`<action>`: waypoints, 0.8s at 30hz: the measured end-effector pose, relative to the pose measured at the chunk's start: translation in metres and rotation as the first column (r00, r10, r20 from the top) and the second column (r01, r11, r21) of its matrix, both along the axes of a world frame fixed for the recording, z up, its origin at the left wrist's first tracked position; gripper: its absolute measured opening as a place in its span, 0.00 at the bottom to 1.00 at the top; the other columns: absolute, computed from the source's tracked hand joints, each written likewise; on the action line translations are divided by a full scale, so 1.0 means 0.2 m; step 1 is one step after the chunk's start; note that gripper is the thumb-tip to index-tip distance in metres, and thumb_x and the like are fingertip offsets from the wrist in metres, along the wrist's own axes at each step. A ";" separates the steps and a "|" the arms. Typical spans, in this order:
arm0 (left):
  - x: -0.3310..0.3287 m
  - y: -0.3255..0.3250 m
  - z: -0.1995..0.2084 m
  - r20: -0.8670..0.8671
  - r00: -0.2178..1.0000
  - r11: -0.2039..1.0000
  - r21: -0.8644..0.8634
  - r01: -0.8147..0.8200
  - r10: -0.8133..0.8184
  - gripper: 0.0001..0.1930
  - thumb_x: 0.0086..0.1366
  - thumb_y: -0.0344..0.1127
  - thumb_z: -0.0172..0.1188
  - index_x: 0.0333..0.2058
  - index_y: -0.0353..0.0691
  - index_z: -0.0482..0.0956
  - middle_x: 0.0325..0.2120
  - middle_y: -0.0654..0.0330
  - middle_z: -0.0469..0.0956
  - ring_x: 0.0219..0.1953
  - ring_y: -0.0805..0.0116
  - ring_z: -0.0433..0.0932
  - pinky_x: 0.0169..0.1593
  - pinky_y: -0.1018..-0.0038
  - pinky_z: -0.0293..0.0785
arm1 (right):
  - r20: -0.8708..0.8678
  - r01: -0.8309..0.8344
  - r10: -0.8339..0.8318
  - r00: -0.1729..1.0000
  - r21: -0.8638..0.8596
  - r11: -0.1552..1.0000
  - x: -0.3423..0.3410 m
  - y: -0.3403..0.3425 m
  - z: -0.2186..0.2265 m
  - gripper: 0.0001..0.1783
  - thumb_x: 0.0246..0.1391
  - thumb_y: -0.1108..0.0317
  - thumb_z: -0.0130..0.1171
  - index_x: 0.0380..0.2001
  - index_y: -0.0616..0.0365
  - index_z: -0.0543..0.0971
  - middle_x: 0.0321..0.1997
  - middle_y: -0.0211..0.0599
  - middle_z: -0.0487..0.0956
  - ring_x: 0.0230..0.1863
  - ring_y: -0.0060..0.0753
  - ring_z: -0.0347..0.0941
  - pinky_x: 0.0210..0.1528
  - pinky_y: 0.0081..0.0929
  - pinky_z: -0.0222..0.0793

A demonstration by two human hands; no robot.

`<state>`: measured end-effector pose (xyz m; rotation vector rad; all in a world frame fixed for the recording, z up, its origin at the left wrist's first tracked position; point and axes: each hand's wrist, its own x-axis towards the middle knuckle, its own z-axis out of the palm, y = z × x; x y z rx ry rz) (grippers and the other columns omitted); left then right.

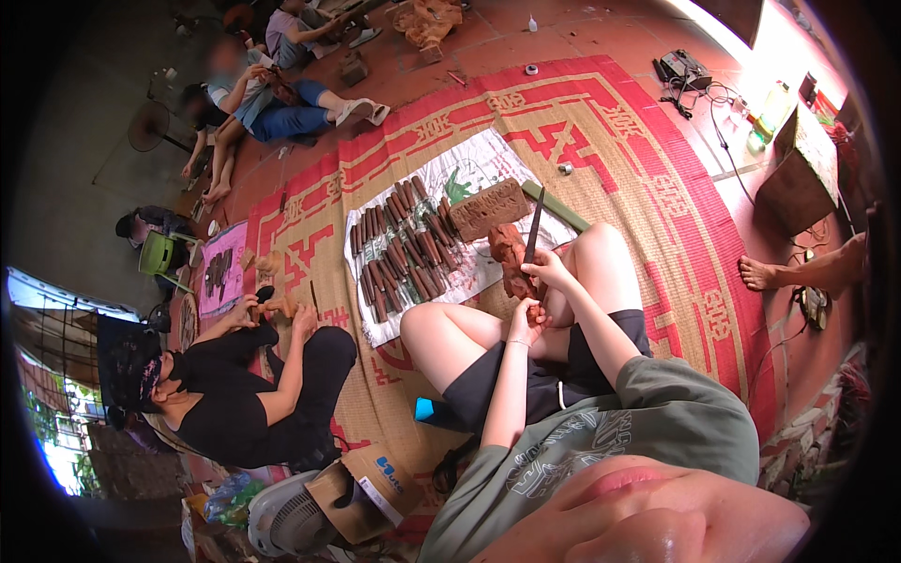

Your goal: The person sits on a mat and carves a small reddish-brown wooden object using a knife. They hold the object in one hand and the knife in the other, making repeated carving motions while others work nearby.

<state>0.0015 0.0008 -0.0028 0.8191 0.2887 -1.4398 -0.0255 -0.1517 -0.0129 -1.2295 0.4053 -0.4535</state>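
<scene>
Over the tan-and-red patterned woven mat point(657, 300), the reddish-brown lumpy carved wooden piece point(508, 249) likely wants firm bracing and light, even strokes from the long dark tapered file-like tool point(536, 225); left hand point(528, 321) clamps the piece's lower end, right hand point(546, 272) the tool's near end. Piece sits between the knees, surface knobbly, fine detail too small to tell.

Crumpled matt fabric forms the white cloth point(483, 150); on it, brown sticks point(413, 253) look like smooth, faintly glossy wood, and the block point(490, 210) is rough. Under the cloth, the mat point(582, 108) is woven straw. By its near edge, the reddish carving point(510, 253) looks like rough-cut wood, the blade-like tool point(535, 225) dull metal.
</scene>
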 end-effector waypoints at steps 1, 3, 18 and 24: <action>0.00 0.00 0.00 0.001 1.000 1.000 0.006 0.002 -0.002 0.06 0.50 0.36 0.54 0.22 0.42 0.69 0.15 0.63 0.69 0.14 0.73 0.64 0.35 0.70 0.71 | -0.001 -0.007 0.007 1.000 -0.020 1.000 0.00 -0.01 0.00 0.17 0.48 0.74 0.60 0.43 0.62 0.72 0.34 0.28 0.76 0.34 0.16 0.71 0.35 0.17 0.68; -0.01 -0.01 0.01 0.003 1.000 1.000 0.018 0.003 -0.003 0.06 0.50 0.36 0.54 0.22 0.42 0.69 0.15 0.63 0.69 0.14 0.73 0.64 0.35 0.70 0.71 | -0.065 -0.025 0.022 0.998 -0.050 0.998 -0.01 -0.02 0.01 0.16 0.47 0.74 0.61 0.41 0.62 0.73 0.33 0.28 0.77 0.34 0.16 0.71 0.35 0.17 0.68; -0.01 0.00 0.04 0.020 1.000 0.999 0.049 -0.019 0.018 0.06 0.50 0.36 0.54 0.22 0.41 0.70 0.15 0.62 0.68 0.14 0.71 0.64 0.34 0.68 0.71 | -0.254 0.077 -0.134 0.958 -0.223 0.972 -0.03 0.04 0.17 0.12 0.45 0.72 0.62 0.33 0.65 0.75 0.28 0.28 0.76 0.30 0.16 0.70 0.32 0.18 0.68; 0.00 0.00 0.01 0.002 1.000 0.997 0.076 -0.021 0.021 0.06 0.50 0.36 0.54 0.21 0.41 0.69 0.15 0.62 0.68 0.14 0.71 0.64 0.32 0.67 0.72 | -0.239 0.007 -0.090 0.967 -0.325 0.946 -0.04 0.05 0.21 0.12 0.44 0.70 0.63 0.32 0.65 0.76 0.25 0.28 0.76 0.29 0.17 0.70 0.31 0.19 0.68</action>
